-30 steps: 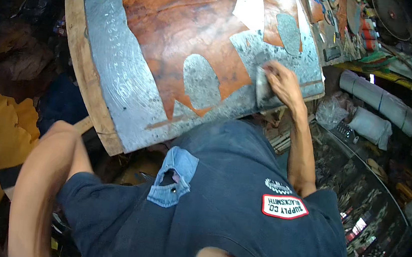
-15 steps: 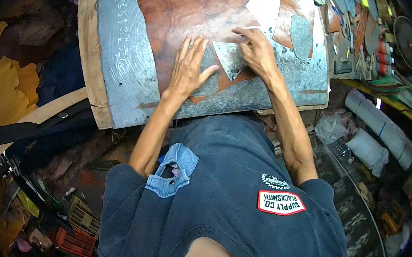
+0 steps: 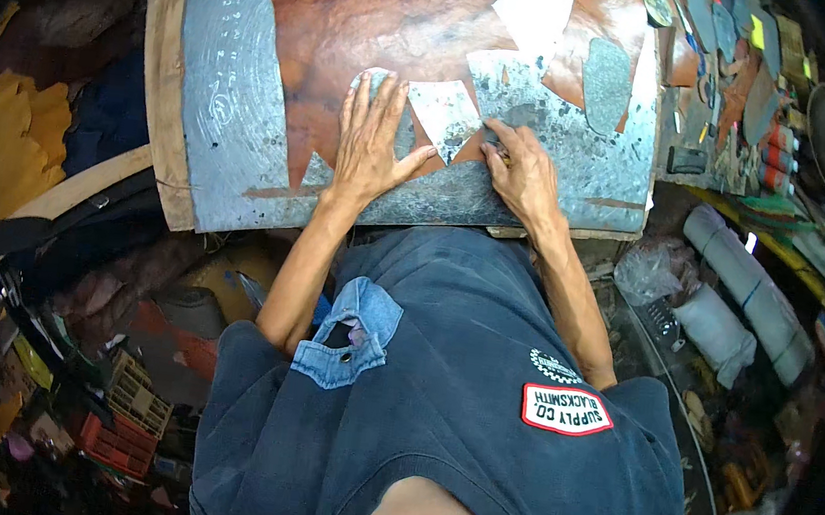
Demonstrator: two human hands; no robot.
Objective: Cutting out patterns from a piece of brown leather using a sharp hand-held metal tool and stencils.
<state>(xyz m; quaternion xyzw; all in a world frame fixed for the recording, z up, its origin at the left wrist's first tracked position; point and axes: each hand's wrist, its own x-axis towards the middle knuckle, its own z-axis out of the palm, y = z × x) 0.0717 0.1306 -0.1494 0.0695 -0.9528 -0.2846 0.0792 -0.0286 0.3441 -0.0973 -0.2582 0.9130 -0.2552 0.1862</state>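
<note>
My left hand (image 3: 374,143) lies flat with fingers stretched, pressing on a large brown leather sheet (image 3: 377,18) and a grey pattern piece (image 3: 406,138) that shows partly beside the thumb. To its right, a pale, speckled pointed patch (image 3: 445,112) shows between leather edges; whether it is a loose piece or the metal tabletop is unclear. Just beyond, near the table's front edge, my right hand (image 3: 526,177) is closed in a pinch at the narrow brown leather edge. What the fingers grip, if anything, is too small to make out.
The metal-topped table (image 3: 220,127) has a wooden border (image 3: 164,60) at left. Another brown leather piece (image 3: 576,38) lies at right under a rounded grey pattern (image 3: 606,87). Tools and scraps crowd the far right, near a dark rectangular block (image 3: 686,161). Wrapped rolls (image 3: 753,273) stand below.
My right hand has come down toward me along the leather, its fingers drawn in, uncovering more of the tabletop behind it. My left hand stays pressed down. The whole view has shifted slightly.
</note>
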